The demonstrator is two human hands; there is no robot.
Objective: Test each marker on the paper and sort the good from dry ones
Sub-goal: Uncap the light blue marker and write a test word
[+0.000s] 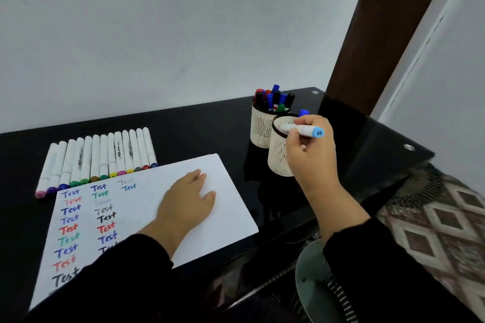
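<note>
My right hand [312, 155] grips a white marker with a light blue cap [304, 130], held level over the mouth of the near cream holder [278, 160]. A blue cap [303, 113] pokes out of that holder behind my fingers. The far cream holder [258, 126] stands just behind it, packed with several markers in red, blue, black and green. My left hand [187, 199] rests flat on the white paper [231, 207], which carries two full columns of coloured "Test" words and a short third one. A row of several white markers [97, 157] lies above the paper's left part.
The black glass table [183, 128] meets a white wall at the back. A brown wooden post [380, 34] rises at the right behind the holders. A patterned cloth [441, 223] lies beyond the table's right edge, and a round greenish object [312, 275] sits below it.
</note>
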